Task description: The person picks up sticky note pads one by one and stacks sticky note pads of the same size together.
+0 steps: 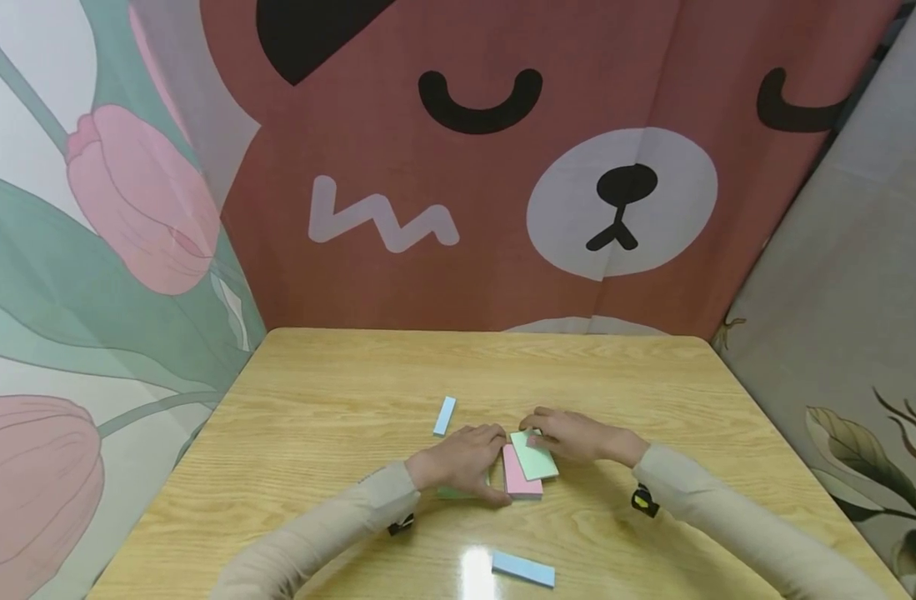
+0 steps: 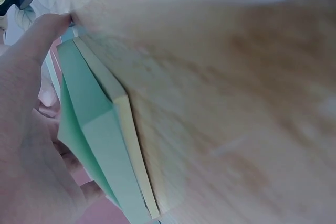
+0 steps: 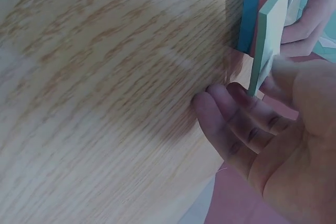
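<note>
Beige sleeves (image 1: 307, 533) up close, pale green pad (image 1: 537, 463) pinched beyond

Just past the sleeves, a blue strip (image 1: 523, 569) lies flat on the wooden tabletop (image 1: 337, 375). The pale green pad is a plain, thin rectangle, set askew over part of a pink pad (image 1: 523, 485); from the right wrist its slim edge shows, with a blue layer (image 3: 249, 14) alongside the pink one. Another green pad (image 2: 100, 124) is partly hidden at the left hand (image 1: 458, 458), a cream layer (image 2: 137, 156) along its tabletop side.

Both forearms slant inward from the near side, bringing the hands close together around the pads. The right hand (image 1: 573, 435) has the pale green pad pinched between thumb and fingertip near its far edge, the remaining fingers bent loosely beside it. The left hand arches over the other green pad, thumb toward the near side and fingers toward the far side; whether it grips or only rests there, the views cannot tell.

The pale green pad sits between the two hands, extending from the right hand's fingertips toward the near side, with the left fingertips just beside it. A second blue strip (image 1: 444, 416) lies beyond the left hand
</note>
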Tool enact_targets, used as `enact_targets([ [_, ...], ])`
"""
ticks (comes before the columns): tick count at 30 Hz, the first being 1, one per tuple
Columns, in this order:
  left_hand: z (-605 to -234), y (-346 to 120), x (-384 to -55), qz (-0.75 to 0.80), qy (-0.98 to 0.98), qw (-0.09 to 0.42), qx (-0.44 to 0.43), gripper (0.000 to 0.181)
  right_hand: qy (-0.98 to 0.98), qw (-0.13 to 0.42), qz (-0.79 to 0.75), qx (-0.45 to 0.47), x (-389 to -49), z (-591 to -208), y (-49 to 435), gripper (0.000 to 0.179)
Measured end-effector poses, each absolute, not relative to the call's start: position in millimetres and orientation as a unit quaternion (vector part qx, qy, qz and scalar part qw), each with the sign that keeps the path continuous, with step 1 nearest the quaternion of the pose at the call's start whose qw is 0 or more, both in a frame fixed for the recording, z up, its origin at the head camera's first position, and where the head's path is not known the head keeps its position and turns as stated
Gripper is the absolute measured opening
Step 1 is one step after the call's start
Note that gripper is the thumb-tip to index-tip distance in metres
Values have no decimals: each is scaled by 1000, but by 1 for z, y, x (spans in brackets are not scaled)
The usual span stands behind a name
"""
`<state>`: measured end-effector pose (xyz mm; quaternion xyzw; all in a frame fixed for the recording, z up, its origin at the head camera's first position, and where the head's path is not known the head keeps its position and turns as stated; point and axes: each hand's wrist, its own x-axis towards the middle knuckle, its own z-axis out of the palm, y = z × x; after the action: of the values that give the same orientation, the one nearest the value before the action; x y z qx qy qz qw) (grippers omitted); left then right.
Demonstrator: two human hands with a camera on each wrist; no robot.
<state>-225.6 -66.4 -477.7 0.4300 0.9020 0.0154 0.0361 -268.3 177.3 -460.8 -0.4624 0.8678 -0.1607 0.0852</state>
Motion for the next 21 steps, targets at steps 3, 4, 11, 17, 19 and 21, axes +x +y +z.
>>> enact_targets([
  [3, -479, -67, -226, 17, 902, 37, 430, 84, 868, 81, -159, -464, -269, -462, 178, 24],
  [4, -479, -67, -226, 18, 902, 37, 430, 85, 868, 80, -159, -464, -270, -462, 178, 24],
  [11, -479, -67, -227, 25, 902, 35, 430, 85, 865, 78, -175, -463, -271, -461, 180, 20],
  [17, -478, -67, -227, 31, 902, 37, 430, 85, 861, 75, -190, -466, -270, -459, 180, 18],
  [19, -477, -67, -226, 31, 901, 38, 430, 85, 859, 69, -193, -468, -269, -459, 180, 17],
  [21, -477, -67, -226, 29, 902, 38, 430, 86, 857, 61, -196, -472, -268, -459, 180, 15],
])
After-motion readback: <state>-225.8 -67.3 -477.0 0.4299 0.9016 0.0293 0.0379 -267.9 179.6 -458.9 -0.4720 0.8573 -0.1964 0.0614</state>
